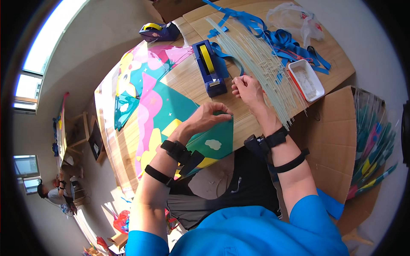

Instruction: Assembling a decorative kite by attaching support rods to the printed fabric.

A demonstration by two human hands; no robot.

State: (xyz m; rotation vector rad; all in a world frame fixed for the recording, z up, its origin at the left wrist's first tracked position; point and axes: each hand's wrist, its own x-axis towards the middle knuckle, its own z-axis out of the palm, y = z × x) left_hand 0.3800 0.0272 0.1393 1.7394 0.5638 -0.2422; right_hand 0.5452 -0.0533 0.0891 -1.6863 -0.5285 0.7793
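My left hand (210, 116) is closed at the upper right corner of a glossy printed sheet (171, 100), its thumb and fingers pinching the edge. The sheet is green, pink and yellow, and part of it hangs over the table's near edge. My right hand (249, 90) hovers to the right, thumb and fingertips pressed together; whatever they hold is too small to make out. Just left of it stands a dark blue tape dispenser (217, 88) with a yellow roll. A loop of blue ribbon (234, 59) runs from behind the dispenser toward my right fingertips.
Thin pale rods (256, 59) lie bundled on the wooden table (194, 25), beside a white tray (308, 81), tangled blue ribbon (282, 40) and a clear plastic bag (294, 19). A second dispenser (168, 33) is at back left. An open cardboard box (326, 141) stands right. Another person (57, 196) is far left.
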